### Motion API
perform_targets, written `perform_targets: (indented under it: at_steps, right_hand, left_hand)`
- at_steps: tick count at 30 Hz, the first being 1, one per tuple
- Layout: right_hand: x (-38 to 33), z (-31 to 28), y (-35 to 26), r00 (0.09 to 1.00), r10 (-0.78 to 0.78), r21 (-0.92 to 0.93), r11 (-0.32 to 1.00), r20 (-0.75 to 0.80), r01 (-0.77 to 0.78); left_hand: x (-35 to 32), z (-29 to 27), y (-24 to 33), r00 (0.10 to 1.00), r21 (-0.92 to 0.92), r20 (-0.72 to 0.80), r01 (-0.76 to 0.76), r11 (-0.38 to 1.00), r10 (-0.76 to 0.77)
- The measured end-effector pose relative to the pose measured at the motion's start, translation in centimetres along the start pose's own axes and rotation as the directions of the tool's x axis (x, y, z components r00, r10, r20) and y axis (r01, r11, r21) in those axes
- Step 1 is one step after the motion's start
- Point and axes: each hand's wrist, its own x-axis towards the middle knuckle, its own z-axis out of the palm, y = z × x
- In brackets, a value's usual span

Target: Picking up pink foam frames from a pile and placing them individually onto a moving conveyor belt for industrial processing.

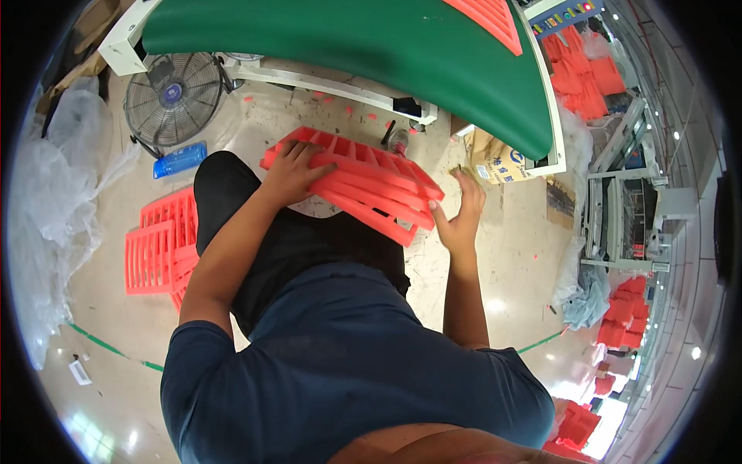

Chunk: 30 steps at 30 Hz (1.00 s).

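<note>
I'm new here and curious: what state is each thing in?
Red stack: tilted, layers slightly spread
Left hand: gripping the stack
Right hand: open, thumb against the stack
Blue bottle: lying down
Fan: cannot tell if running
Clear plastic: crumpled
Red floor pile: loosely stacked
Green belt: partly covered

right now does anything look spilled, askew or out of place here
Yes: small red scraps lie scattered on the floor near the green surface, like litter. A blue bottle beside the fan seems tipped on its side, and the red slotted pieces at the left are piled askew.
</note>
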Motion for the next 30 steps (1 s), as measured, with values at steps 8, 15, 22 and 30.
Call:
perform_targets:
  at_steps: [8,15,22,30]
  right_hand:
    - [-3.4,4.5,4.4,0.733,0.183,0.238,0.871,0.655,-0.430]
    - [-3.8,7.1,1.5,0.728,0.275,0.142,0.879,0.629,-0.455]
    - [-3.7,7.4,2.0,0.887,0.217,0.003,0.971,0.408,-0.239]
    - [-0.2,0.3,-0.3,0.972,-0.172,-0.227,0.952,0.160,0.205]
  left_hand:
    - [-1.4,0.1,-0.3,0.999,-0.020,-0.048,-0.017,1.000,0.016]
    - [-1.6,-0.8,-0.5,0.996,0.113,-0.087,0.016,0.993,-0.006]
    - [-2.6,0.9,-1.7,0.992,0.162,-0.073,0.115,0.980,-0.105]
    - [-3.5,3.3,-2.6,0.941,0.032,0.135,0.310,0.950,-0.311]
